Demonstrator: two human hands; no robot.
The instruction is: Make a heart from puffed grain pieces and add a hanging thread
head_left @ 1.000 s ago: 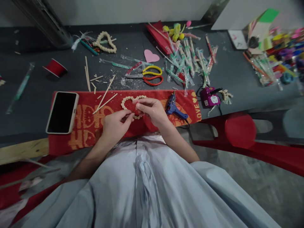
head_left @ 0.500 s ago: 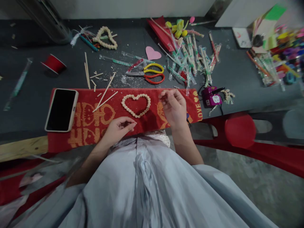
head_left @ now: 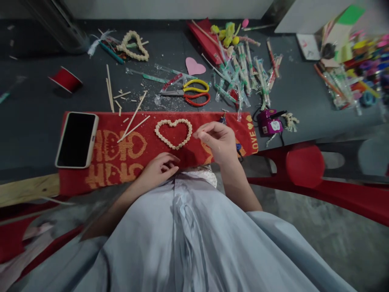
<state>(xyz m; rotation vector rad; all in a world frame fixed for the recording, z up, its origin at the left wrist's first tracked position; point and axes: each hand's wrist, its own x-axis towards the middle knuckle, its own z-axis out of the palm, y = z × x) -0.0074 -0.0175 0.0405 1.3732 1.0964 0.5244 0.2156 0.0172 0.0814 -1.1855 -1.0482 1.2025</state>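
A pale heart-shaped frame [head_left: 159, 136] made of small stick pieces lies flat on the red towel [head_left: 188, 160]. Just below it, my left hand [head_left: 158, 168] rests near the table edge with loosely curled fingers apart and nothing in them. To the right of the heart, my right hand [head_left: 219, 142] hovers with thumb and forefinger pinched together; whatever may be between the tips is too small to make out. Behind that hand lies a blue glue gun [head_left: 238, 147], mostly covered. Thin wooden sticks [head_left: 133, 129] lie left of the heart.
A phone [head_left: 77, 140] lies on the towel's left end. Beyond the towel are scissors [head_left: 194, 92], a pink paper heart [head_left: 195, 67], a red spool [head_left: 65, 80], another stick heart [head_left: 146, 54] and several wrapped sticks [head_left: 243, 73]. A purple device [head_left: 270, 122] stands at right.
My hands have parted from over the heart frame, leaving it uncovered on the towel. My right hand went right over the glue gun, then came slightly back left. My left hand has dropped lower.
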